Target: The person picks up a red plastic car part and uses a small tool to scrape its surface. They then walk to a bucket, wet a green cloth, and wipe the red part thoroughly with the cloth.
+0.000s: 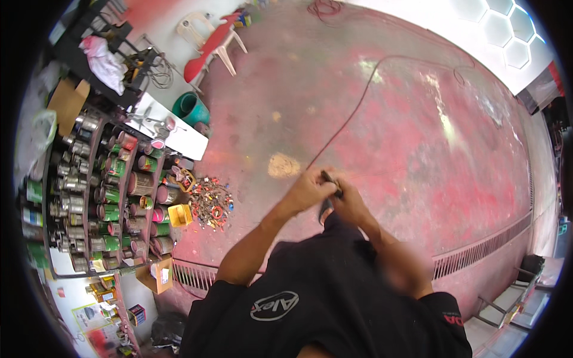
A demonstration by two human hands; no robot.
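Left hand (309, 191): fingers curled against a small dark object (332, 182), full grip cannot be told | right hand (351, 201): closed on the same object | object: between both hands, in front of the body, above the floor (406, 131) | thin hose (358, 109): trails across floor towards left hand | scrap pile (210, 203): on floor, beside yellow tub (179, 215)

small dark handheld piece (332, 184), black-looking, short and narrow, tilted, gripped in right hand (348, 201), left hand (305, 192) right against it; mostly covered by fingers, exact kind unclear. thin dark-red hose (353, 116), slack, curves over the floor from upper right, near end reaching left hand; can't tell if it joins the piece.
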